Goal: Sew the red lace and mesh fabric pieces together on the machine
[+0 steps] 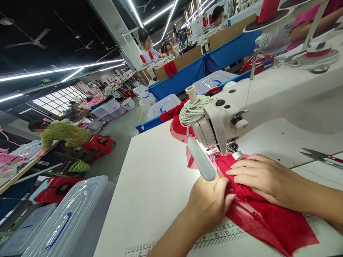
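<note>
A piece of red lace fabric [265, 217] lies on the white sewing table [152, 185] and runs under the foot of a white sewing machine [268, 100]. My left hand [209, 200] is closed, pinching the fabric's near edge just below the machine's white lamp [202, 160]. My right hand [262, 176] lies flat on the fabric, fingers stretched toward the needle area. More red fabric [178, 125] trails out behind the machine.
Scissors [321, 157] lie on the table at the right. A ruler strip [214, 235] runs along the table's near edge. Clear plastic bins [66, 217] stand at the left below the table. Other people work at benches across the aisle.
</note>
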Demonstrator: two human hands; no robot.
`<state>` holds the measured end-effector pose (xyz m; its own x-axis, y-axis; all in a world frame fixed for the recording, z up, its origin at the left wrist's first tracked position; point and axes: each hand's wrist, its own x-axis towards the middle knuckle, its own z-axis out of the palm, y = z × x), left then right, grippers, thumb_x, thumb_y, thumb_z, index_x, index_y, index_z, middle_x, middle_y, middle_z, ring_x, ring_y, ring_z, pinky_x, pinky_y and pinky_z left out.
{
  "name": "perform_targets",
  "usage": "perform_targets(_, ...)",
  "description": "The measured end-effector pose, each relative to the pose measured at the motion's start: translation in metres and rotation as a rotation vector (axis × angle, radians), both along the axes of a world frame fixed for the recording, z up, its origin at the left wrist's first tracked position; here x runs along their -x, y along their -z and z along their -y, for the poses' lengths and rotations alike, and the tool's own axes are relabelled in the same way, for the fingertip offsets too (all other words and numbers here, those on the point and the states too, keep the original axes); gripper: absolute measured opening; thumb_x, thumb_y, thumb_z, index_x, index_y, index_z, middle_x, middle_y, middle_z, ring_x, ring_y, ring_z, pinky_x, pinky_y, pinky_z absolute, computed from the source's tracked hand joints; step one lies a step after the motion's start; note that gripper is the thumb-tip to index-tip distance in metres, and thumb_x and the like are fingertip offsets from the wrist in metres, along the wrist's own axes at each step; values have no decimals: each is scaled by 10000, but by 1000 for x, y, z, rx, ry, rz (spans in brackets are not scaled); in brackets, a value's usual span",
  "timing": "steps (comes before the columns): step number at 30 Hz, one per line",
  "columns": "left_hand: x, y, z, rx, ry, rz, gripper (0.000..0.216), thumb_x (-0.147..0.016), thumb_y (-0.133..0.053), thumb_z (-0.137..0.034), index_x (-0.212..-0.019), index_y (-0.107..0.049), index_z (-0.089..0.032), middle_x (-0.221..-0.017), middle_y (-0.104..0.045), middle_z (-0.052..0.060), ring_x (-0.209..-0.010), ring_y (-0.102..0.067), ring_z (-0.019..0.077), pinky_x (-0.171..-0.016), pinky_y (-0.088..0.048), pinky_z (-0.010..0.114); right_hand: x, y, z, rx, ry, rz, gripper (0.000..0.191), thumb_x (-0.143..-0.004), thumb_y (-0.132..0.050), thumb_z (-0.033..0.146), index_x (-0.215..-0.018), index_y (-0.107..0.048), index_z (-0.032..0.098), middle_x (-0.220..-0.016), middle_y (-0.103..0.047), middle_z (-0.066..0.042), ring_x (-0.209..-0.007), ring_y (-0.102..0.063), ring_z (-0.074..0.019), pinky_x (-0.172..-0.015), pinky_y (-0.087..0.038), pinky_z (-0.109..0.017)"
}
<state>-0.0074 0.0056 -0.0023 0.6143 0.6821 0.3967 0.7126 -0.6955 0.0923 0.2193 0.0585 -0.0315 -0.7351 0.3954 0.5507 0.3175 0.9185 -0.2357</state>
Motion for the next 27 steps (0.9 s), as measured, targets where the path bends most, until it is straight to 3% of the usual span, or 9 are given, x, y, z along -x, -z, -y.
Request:
perform_targets(2, -1, -2, 2, -36, -7, -25, 528, -1073, -291, -420, -1209, -623, -32, -869, -664, 105, -708, -584, 220, -589, -488, 328, -1, 1, -1, -4, 2, -1, 378, -946, -385, 55, -1168, -653, 204, -1134, -732, -32, -1114, -632, -233, -960, -431, -426)
perform_targets(4, -2, -2, 2, -82, -9, -51, 623, -1072, -259, -491, -1266, -609, -15, -897, -680, 129, -744, -618, 234, -611, -502, 332, -3, 0, -1, -11, -1, 0, 383, -936, -394, 51, -1164, -660, 206, -1139, -732, -31, -1132, -623, -239, -981, -416, -431)
perform_targets(10, 1, 5, 3, -196, -41, -86, 727, -1035, -232, -611, -1237, -669, -67, -1168, -694, 200, -784, -643, 248, -609, -500, 338, -4, -8, 2, 43, -42, -12, 321, -954, -412, 58, -1067, -682, 191, -1049, -732, -39, -1028, -614, -262, -909, -421, -446)
perform_targets(16, 1, 5, 8, -206, -78, -114, 721, -1016, -262, -643, -1228, -694, -106, -1080, -727, 178, -726, -617, 248, -573, -454, 332, -4, -5, 2, 64, -40, -10, 349, -978, -367, 52, -1129, -652, 186, -1062, -730, -46, -1011, -629, -243, -925, -399, -441)
perform_targets(27, 3, 7, 8, -180, -91, -122, 727, -1018, -257, -650, -1271, -679, -114, -1165, -704, 195, -847, -622, 262, -672, -476, 349, -5, -4, 0, -1, -20, 11, 358, -951, -388, 37, -1139, -665, 164, -1085, -735, -66, -1038, -643, -259, -883, -456, -449)
